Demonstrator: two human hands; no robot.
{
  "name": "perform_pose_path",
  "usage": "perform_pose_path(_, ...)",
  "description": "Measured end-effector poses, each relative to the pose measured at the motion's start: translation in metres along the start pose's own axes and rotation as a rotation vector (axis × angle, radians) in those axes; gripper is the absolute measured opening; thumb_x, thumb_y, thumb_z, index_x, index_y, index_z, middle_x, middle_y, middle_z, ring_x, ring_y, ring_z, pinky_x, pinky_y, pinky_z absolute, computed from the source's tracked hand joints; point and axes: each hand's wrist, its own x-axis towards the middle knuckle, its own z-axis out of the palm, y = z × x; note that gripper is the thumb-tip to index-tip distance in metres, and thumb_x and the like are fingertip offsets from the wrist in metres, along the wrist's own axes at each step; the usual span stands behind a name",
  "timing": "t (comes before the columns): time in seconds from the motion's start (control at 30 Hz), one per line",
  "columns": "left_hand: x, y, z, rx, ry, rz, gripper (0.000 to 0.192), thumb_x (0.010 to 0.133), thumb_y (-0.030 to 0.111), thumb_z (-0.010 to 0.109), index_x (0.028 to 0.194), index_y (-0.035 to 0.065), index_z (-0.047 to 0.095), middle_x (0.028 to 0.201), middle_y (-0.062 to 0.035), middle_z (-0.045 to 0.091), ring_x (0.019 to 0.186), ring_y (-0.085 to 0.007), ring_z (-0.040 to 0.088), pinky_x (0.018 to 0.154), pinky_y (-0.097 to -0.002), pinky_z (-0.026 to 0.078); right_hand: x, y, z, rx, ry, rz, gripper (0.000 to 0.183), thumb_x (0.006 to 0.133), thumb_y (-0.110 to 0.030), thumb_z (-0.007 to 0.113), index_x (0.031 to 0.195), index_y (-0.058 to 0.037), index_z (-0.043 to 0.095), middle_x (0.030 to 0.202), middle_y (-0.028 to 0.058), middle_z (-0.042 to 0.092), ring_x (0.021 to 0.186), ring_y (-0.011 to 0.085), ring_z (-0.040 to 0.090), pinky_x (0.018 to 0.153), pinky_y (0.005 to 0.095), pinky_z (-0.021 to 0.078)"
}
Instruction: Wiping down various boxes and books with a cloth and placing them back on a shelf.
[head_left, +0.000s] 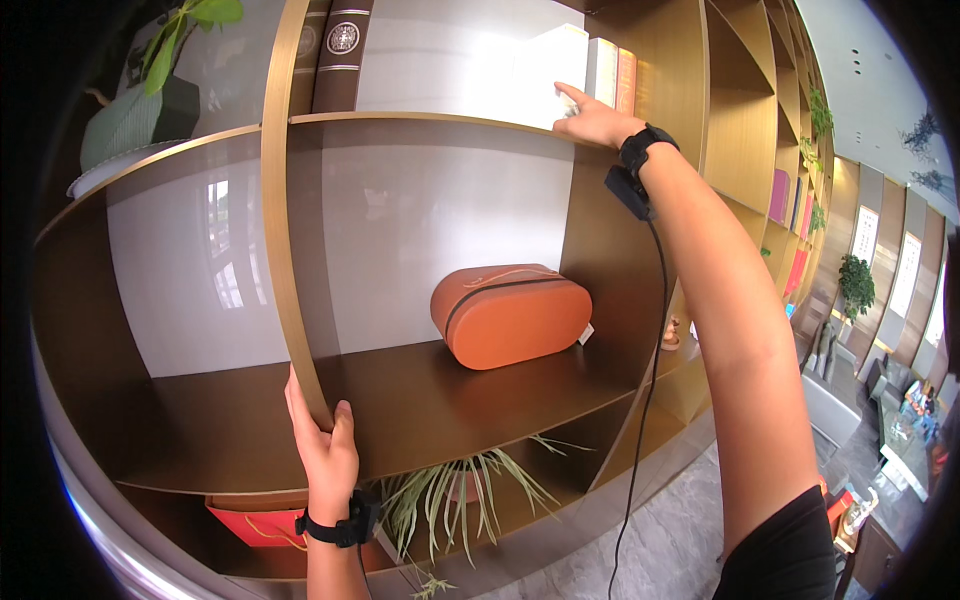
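Observation:
My left hand (327, 456) is wrapped around the lower part of a vertical shelf divider (276, 187), its thumb on the right side. Up on the higher shelf, my right hand (600, 122) reaches in beside a white box or book (564, 60), index finger extended and thumb below. A small whitish thing shows between thumb and finger, but glare hides what it is and whether it is held. Next to that hand stand a white book (602, 71) and an orange book (625, 81). Below, an orange oval case (521, 319) with a dark seam and thin handle rests on the middle shelf.
Dark brown books (343, 56) stand at upper left. A potted plant (142, 112) sits further left. Underneath are a red gift bag (255, 521) and a spider plant (465, 487). A black cable (651, 375) hangs from my right wrist to the marble-look floor (660, 540).

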Motion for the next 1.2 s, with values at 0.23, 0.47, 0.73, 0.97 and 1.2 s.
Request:
perform_pose_path(0.23, 0.000, 0.006, 0.001, -0.050, -0.008, -0.024, 0.067, 0.088, -0.011, 0.050, 0.151, 0.0001, 0.029, 0.145, -0.0163, 0.039, 0.133, -0.0282, 0.042, 0.110, -0.0349, 0.032, 0.010, 0.007, 0.001, -0.069, -0.080, -0.021, 0.087, 0.078, -0.035, 0.060, 0.157, -0.0187, 0.026, 0.146, 0.0215, 0.047, 0.135, 0.0350, 0.044, 0.111, 0.0389, 0.0354)
perform_pose_path(0.47, 0.000, 0.001, 0.000, -0.024, -0.001, -0.030, 0.067, 0.088, -0.012, 0.050, 0.151, 0.0005, 0.029, 0.145, -0.0155, 0.039, 0.131, -0.0267, 0.043, 0.109, -0.0339, 0.034, 0.006, 0.003, 0.000, -0.054, -0.036, -0.017, 0.086, 0.077, -0.034, 0.062, 0.155, -0.0166, 0.031, 0.138, 0.0201, 0.055, 0.130, 0.0324, 0.049, 0.108, 0.0377, 0.0383)
perform_pose_path(0.73, 0.001, 0.002, 0.001, -0.047, -0.008, -0.036, 0.068, 0.087, -0.012, 0.050, 0.151, 0.0007, 0.029, 0.144, -0.0155, 0.039, 0.130, -0.0274, 0.043, 0.109, -0.0341, 0.035, 0.011, 0.008, 0.001, -0.049, -0.007, 0.016, 0.082, 0.077, -0.035, 0.063, 0.152, -0.0156, 0.037, 0.131, 0.0137, 0.062, 0.125, 0.0296, 0.053, 0.106, 0.0364, 0.0401)
perform_pose_path(0.97, 0.001, 0.004, 0.002, -0.033, 0.000, -0.040, 0.068, 0.087, -0.013, 0.050, 0.150, 0.0005, 0.030, 0.144, -0.0156, 0.039, 0.131, -0.0277, 0.043, 0.109, -0.0346, 0.034, 0.013, 0.009, -0.002, -0.034, -0.093, 0.010, 0.074, 0.079, -0.037, 0.062, 0.148, -0.0161, 0.045, 0.138, 0.0142, 0.058, 0.129, 0.0314, 0.050, 0.109, 0.0378, 0.0381)
perform_pose_path(1.2, 0.001, 0.002, -0.001, -0.021, -0.003, -0.019, 0.068, 0.086, -0.013, 0.050, 0.150, 0.0000, 0.030, 0.143, -0.0159, 0.040, 0.132, -0.0285, 0.042, 0.111, -0.0352, 0.032, 0.009, 0.005, 0.000, -0.079, -0.127, 0.039, 0.070, 0.081, -0.037, 0.060, 0.147, -0.0160, 0.047, 0.148, 0.0151, 0.047, 0.138, 0.0338, 0.041, 0.114, 0.0411, 0.0322)
